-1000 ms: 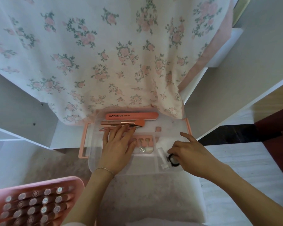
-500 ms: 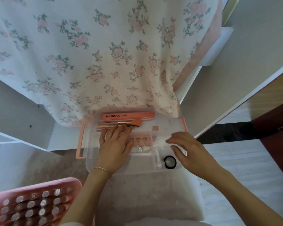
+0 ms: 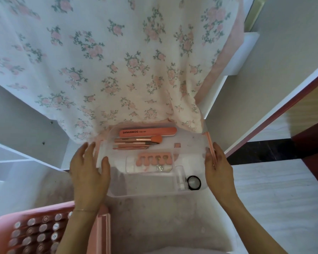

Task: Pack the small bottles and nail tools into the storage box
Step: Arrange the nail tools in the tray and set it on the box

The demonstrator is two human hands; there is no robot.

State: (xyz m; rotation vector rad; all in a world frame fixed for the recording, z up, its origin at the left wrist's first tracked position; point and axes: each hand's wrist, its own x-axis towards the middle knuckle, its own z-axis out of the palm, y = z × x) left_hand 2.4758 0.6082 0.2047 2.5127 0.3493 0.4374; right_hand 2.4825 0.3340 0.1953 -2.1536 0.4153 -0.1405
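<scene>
At mid-frame the clear tray (image 3: pixel 154 191) is flanked by both hands: the left hand (image 3: pixel 89 171) lies spread-fingered on its left edge, the right hand (image 3: pixel 218 167) presses straight fingers against the pink right rim. Inside lie a nail file (image 3: pixel 147 132), brushes (image 3: pixel 136 142), a toe separator (image 3: pixel 154 159) and a small bottle (image 3: pixel 180 177). The pink box (image 3: pixel 35 233) of bottles fills the lower left.

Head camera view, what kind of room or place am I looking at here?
Probably a home, maybe a bedroom corner: a floral cloth drapes over white shelving, with wood-look flooring beside it. Both hands, left hand and right hand, flank a clear tray of nail tools.
</scene>
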